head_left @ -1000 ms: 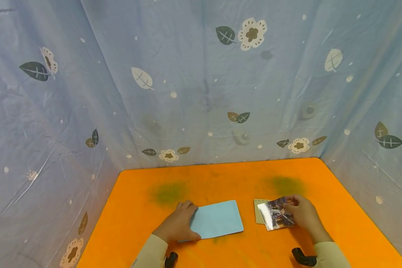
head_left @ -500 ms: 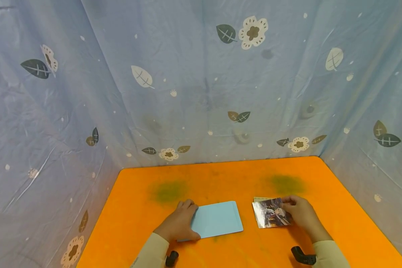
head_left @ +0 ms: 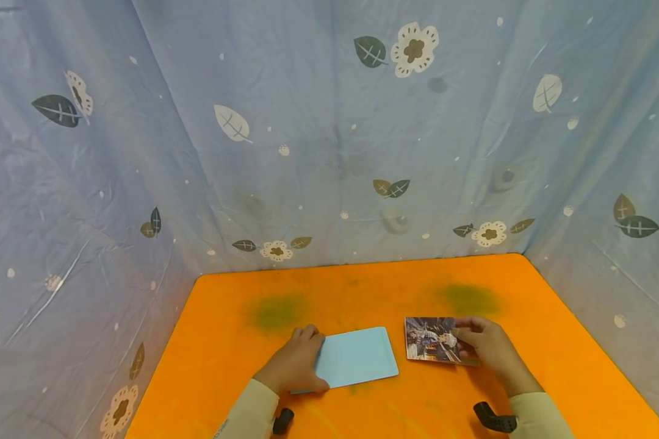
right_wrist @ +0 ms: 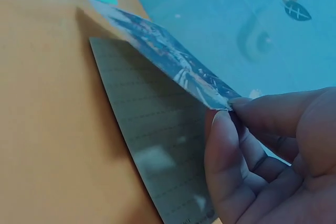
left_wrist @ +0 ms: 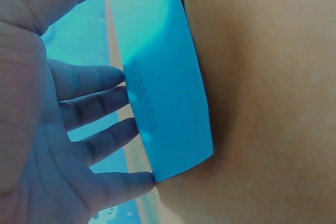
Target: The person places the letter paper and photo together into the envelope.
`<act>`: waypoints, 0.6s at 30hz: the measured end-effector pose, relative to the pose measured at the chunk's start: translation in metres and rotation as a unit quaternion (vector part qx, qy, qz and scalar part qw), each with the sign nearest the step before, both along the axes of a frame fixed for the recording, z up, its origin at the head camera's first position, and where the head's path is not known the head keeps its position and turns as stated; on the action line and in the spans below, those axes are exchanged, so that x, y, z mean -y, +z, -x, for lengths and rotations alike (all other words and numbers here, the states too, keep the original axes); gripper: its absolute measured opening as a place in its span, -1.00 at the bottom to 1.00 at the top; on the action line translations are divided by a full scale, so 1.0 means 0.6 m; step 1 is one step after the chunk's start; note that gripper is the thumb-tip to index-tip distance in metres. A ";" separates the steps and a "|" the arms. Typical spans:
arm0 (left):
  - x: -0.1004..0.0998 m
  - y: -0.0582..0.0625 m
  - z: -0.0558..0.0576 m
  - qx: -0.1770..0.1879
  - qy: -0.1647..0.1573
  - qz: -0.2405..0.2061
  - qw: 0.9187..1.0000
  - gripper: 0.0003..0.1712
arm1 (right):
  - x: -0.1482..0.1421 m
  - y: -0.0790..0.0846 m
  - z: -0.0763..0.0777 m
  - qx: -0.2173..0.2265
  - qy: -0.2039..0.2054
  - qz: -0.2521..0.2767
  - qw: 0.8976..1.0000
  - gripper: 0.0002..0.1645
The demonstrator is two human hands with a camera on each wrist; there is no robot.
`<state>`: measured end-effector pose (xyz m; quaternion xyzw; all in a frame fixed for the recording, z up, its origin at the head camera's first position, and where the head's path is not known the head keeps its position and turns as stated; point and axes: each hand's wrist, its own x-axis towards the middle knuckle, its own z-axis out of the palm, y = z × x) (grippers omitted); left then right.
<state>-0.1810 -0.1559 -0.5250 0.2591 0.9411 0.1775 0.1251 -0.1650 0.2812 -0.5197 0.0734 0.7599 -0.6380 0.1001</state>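
Two hands are at work. The left hand's [head_left: 298, 364] fingers [left_wrist: 92, 82] are spaced apart along one long edge of a pale blue envelope [head_left: 357, 358], the thumb on the opposite edge, gripping it across its width. The right hand [head_left: 491, 347] pinches a glossy picture card [head_left: 429, 339] between thumb and forefinger, tilted above a lined card [right_wrist: 142, 103]; whether the other fingers touch that lower card I cannot tell. The picture card sits just beside the envelope, near its three o'clock, a narrow gap between. Black curved fittings [head_left: 494, 418] show at both wrists, against pale sleeves [head_left: 538, 417].

Beneath is an orange bench [head_left: 357, 414] with rounded far corners. Blurry green smudges mark it, one [head_left: 277, 312] toward ten o'clock of the envelope, another [head_left: 467, 299] toward two.

Grey-blue cloth [head_left: 307, 73] closes the space at nine, twelve and three o'clock, hanging in soft folds, printed with leaves and cream flowers, with dim darker stains on the twelve o'clock side.
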 end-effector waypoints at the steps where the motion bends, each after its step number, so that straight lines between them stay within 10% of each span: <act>1: 0.000 0.000 -0.001 -0.001 0.000 0.002 1.000 0.03 | 0.001 0.000 0.000 0.000 0.000 0.002 1.000 -0.50; 18: -0.001 0.001 -0.003 -0.004 0.000 -0.001 1.000 0.02 | 0.031 -0.011 0.004 0.010 -0.002 0.024 1.000 -0.54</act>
